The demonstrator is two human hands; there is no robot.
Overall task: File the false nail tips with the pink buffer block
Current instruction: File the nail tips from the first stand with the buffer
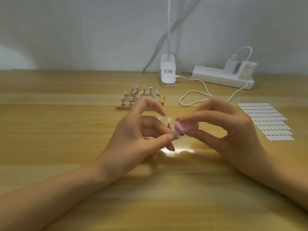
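Left hand [133, 132] pinched a nail tip [176, 136] just above the tabletop [58, 147]. Right hand [233, 130] pinched the buffer [187, 127], long axis roughly left-right, its left end touching the tip from upper right. More tips stood on racks [141, 99] behind.

I count one pink buffer block [186, 127] in my right hand [233, 129] and one false nail tip [175, 136] in my left hand [133, 130], with two more tips on stands [168, 121] just behind. The wooden strips [123, 106] carry a dozen or so stands, too crowded to count exactly. There is one clip lamp [168, 70], one power strip [216, 79], one charger [229, 66], one white cable [193, 95] and one sheet of sticky tabs [266, 120].
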